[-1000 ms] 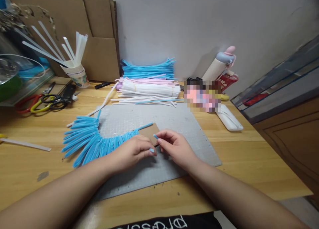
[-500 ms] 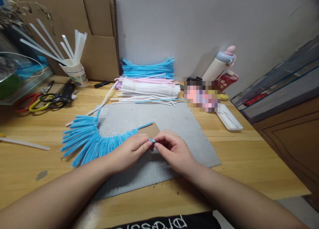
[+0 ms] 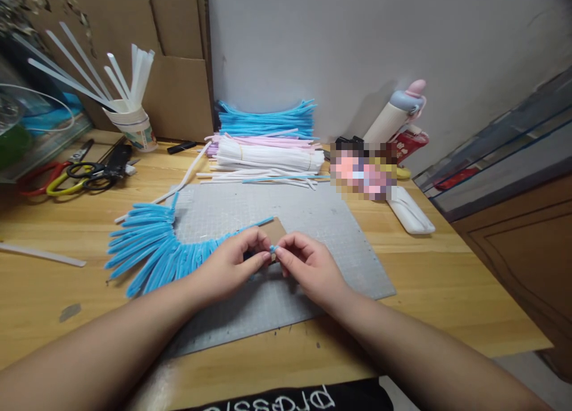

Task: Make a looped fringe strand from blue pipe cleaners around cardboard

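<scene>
My left hand (image 3: pixel 239 257) and my right hand (image 3: pixel 308 265) meet over the grey cutting mat, fingertips pinched on a small bit of blue pipe cleaner (image 3: pixel 273 249). Most of that piece is hidden by my fingers. Left of my hands lies a curved fringe of looped blue pipe cleaners (image 3: pixel 152 250), fanned out like feathers. Its right part runs behind my left hand. A piece of brown cardboard (image 3: pixel 277 225) shows just behind my fingertips, with a blue pipe cleaner end along its upper edge.
The cutting mat (image 3: pixel 357 262) lies on a wooden table. Behind it are bundles of blue (image 3: pixel 268 120) and white pipe cleaners (image 3: pixel 268 156). Scissors (image 3: pixel 53 176) and a cup of white sticks (image 3: pixel 134 128) stand left; a bottle (image 3: pixel 388 116) and a white case (image 3: pixel 410 211) are right.
The fingers of my left hand have lifted and curled a little more around the blue piece. My right hand keeps its pinch. The view has shifted slightly.
</scene>
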The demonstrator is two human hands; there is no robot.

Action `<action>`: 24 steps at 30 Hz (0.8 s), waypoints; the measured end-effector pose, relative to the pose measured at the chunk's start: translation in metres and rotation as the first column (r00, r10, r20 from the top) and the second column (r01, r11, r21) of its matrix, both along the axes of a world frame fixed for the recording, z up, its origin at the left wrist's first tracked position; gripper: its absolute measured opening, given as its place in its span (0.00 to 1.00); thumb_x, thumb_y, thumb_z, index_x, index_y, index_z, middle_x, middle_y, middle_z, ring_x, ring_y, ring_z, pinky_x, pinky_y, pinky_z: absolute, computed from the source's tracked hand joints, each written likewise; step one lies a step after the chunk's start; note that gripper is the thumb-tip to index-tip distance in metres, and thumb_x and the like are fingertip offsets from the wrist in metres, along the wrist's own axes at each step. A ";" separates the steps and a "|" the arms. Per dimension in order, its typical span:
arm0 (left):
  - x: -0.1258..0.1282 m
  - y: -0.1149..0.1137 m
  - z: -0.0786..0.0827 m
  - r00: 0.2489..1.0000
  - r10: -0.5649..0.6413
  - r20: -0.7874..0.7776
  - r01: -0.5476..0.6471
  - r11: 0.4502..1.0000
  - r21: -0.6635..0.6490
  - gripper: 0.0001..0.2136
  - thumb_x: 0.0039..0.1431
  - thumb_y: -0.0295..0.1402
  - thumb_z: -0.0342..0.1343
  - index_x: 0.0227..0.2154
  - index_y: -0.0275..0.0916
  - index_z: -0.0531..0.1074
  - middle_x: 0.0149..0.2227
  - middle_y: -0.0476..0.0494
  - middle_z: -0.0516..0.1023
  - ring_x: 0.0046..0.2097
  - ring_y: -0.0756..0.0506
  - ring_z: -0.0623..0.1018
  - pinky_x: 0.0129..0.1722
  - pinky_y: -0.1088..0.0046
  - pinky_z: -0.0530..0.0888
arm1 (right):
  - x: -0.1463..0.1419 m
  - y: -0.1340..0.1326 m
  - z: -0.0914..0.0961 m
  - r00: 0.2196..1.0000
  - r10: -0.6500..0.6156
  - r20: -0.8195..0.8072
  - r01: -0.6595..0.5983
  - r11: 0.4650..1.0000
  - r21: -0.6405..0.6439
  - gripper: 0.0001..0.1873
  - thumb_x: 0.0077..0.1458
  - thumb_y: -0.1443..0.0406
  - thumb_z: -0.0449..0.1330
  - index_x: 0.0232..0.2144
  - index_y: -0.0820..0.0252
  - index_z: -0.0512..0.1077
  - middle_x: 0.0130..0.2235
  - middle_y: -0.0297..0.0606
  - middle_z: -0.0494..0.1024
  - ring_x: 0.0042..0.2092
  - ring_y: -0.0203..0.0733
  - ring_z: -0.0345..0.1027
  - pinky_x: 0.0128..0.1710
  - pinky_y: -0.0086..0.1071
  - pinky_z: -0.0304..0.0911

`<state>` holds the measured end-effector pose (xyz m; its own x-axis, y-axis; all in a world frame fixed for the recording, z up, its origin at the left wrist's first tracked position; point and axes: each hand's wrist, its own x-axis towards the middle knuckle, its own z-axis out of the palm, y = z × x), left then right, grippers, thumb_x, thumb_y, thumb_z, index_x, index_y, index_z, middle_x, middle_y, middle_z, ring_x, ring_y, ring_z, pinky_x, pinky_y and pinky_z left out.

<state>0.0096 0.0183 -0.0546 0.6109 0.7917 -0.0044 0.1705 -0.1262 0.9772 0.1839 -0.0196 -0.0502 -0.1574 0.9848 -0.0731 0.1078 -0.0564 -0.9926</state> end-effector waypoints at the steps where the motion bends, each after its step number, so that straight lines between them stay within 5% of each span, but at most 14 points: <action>1: 0.000 0.000 0.000 1.000 0.000 0.008 0.000 1.000 -0.015 0.03 0.59 0.31 0.51 0.33 0.38 0.65 0.29 0.50 0.72 0.33 0.50 0.71 0.34 0.71 0.68 | 0.000 0.000 -0.001 1.000 -0.001 0.006 0.001 1.000 0.002 0.07 0.55 0.61 0.58 0.29 0.59 0.69 0.25 0.31 0.72 0.25 0.31 0.63 0.25 0.27 0.59; 9: -0.001 -0.001 -0.001 0.999 0.009 -0.037 -0.009 1.000 0.020 0.03 0.58 0.31 0.52 0.33 0.38 0.66 0.28 0.52 0.71 0.31 0.51 0.70 0.32 0.73 0.67 | 0.003 0.000 -0.004 0.993 -0.001 0.120 -0.017 0.990 0.142 0.07 0.55 0.62 0.59 0.28 0.60 0.70 0.27 0.33 0.72 0.30 0.34 0.65 0.31 0.29 0.61; 16: 0.000 -0.001 0.000 0.996 0.059 -0.060 -0.055 0.997 0.055 0.03 0.56 0.31 0.53 0.33 0.37 0.69 0.29 0.49 0.75 0.33 0.49 0.73 0.34 0.71 0.69 | 0.004 0.000 0.004 0.996 0.036 0.082 -0.034 0.999 -0.029 0.09 0.55 0.61 0.56 0.29 0.61 0.71 0.23 0.30 0.69 0.25 0.32 0.61 0.25 0.28 0.58; 24: 0.001 0.000 -0.001 0.995 0.096 -0.017 -0.096 0.995 -0.021 0.04 0.54 0.31 0.56 0.32 0.37 0.71 0.28 0.48 0.77 0.32 0.50 0.75 0.34 0.72 0.71 | 0.004 0.003 0.005 0.999 0.025 0.039 -0.022 0.997 -0.074 0.09 0.54 0.60 0.58 0.30 0.61 0.70 0.23 0.30 0.68 0.24 0.31 0.61 0.25 0.28 0.57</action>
<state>0.0110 0.0186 -0.0560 0.5320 0.8462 -0.0313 0.1969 -0.0877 0.9765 0.1882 -0.0171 -0.0456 -0.1764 0.9726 -0.1517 0.1492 -0.1259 -0.9808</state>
